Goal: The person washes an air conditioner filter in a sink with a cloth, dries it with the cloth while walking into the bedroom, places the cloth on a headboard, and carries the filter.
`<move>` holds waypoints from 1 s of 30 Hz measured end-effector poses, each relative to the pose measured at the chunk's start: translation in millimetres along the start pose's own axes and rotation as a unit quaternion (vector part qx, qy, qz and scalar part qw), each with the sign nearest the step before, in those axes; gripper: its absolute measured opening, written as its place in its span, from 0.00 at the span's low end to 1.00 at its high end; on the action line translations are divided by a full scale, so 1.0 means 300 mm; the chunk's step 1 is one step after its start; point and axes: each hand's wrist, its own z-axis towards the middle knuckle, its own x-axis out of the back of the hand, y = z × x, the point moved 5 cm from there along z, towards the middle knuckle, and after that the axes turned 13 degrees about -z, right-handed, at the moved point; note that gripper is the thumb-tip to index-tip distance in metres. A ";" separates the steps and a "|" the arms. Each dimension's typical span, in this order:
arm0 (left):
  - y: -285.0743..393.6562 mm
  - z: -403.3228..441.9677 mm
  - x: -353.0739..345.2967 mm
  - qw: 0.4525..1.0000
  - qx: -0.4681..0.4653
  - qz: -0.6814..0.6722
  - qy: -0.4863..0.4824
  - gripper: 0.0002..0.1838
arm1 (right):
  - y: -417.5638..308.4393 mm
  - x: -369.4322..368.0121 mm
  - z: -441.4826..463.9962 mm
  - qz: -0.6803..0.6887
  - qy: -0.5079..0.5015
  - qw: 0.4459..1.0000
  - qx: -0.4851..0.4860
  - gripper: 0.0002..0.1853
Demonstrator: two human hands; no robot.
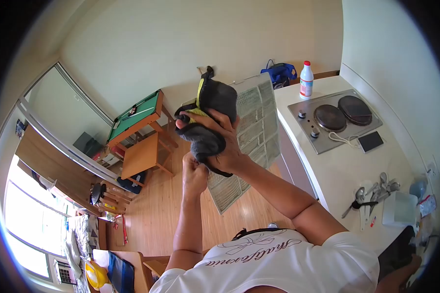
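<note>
A dark grey cloth (219, 97) with black edging and a yellow underside is bunched up in front of me. My right hand (225, 139) is closed around its folds, fingers pressed over the yellow part. Behind the cloth a greyish mesh filter panel (254, 122) with a grid of ribs stands tilted above the floor. At the panel's left edge, just below the cloth, my left hand (194, 175) is closed in a fist with the thumb up. The cloth partly hides where this hand meets the panel.
On the right, a white counter (337, 180) bears a two-plate hob (322, 122), a white bottle with a red cap (306, 80), a phone (370, 141) and several spoons (371, 193). A small pool table (137, 115) stands at the left wall. A yellow helmet (97, 274) lies lower left.
</note>
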 end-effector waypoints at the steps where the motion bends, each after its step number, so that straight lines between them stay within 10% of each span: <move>1: -0.007 0.008 0.014 0.999 0.007 -0.002 -0.036 0.13 | 0.016 0.004 -0.001 0.004 0.012 1.000 0.022 0.20; 6: 0.053 0.042 0.000 0.994 0.049 -0.091 -0.036 0.22 | 0.357 -0.109 -0.071 0.208 0.183 0.932 -0.233 0.25; 8: 0.075 0.038 0.043 0.995 0.047 -0.092 -0.015 0.23 | 0.411 -0.015 0.005 -0.072 0.132 0.970 -0.193 0.25; 15: 0.123 0.114 0.176 0.978 0.043 -0.200 -0.043 0.31 | 0.877 0.034 -0.025 -0.165 0.129 0.939 -0.271 0.18; 17: 0.151 0.160 0.213 0.975 0.053 -0.217 -0.011 0.28 | 1.085 0.038 -0.089 0.095 0.121 0.873 -0.463 0.21; 19: 0.166 0.200 0.255 0.989 0.029 -0.144 -0.021 0.33 | 0.800 0.199 0.073 -0.089 0.102 0.946 -0.296 0.17; 21: 0.171 0.232 0.262 0.997 0.046 -0.032 -0.044 0.32 | 0.820 0.215 0.051 0.133 0.145 0.932 -0.304 0.14; 24: 0.136 0.276 0.214 0.996 0.068 0.019 -0.059 0.26 | 0.500 0.191 0.203 0.117 0.095 0.961 -0.232 0.14; 27: 0.098 0.316 0.169 0.987 0.079 0.090 -0.106 0.15 | 0.285 0.054 0.287 -0.045 0.022 0.993 -0.107 0.31; 30: 0.128 0.328 0.080 0.985 -0.005 0.147 -0.087 0.09 | 0.186 -0.065 0.294 -0.179 -0.083 0.979 0.055 0.22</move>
